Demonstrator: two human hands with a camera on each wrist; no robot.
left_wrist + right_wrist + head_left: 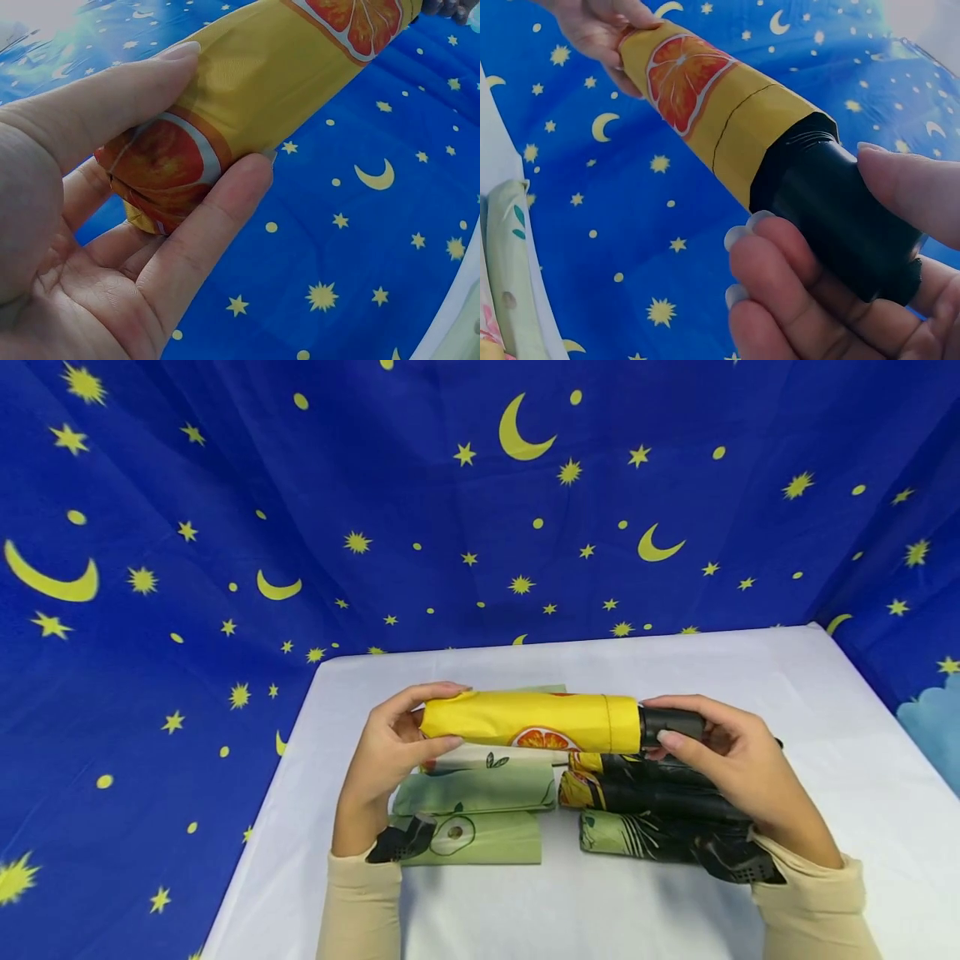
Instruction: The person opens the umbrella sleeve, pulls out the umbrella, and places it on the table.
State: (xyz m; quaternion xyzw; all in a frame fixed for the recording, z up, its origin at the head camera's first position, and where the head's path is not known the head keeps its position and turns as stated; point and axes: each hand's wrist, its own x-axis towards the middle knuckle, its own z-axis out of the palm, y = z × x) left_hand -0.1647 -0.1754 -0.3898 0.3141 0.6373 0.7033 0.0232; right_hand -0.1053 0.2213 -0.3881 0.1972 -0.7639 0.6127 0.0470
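Note:
A folded umbrella in a yellow sleeve printed with orange slices is held level above the table. My left hand grips the closed end of the sleeve between thumb and fingers. At the other end, my right hand holds the black handle, thumb on one side and fingers curled on the other. The handle sticks out of the sleeve's mouth. Whatever part of the umbrella lies inside the sleeve is hidden.
Beneath, on the white table, lie a green avocado-print sleeve, a plain green sleeve and a pale leaf-print one, partly covered. To their right are several folded dark umbrellas. Blue star-print cloth hangs behind the table.

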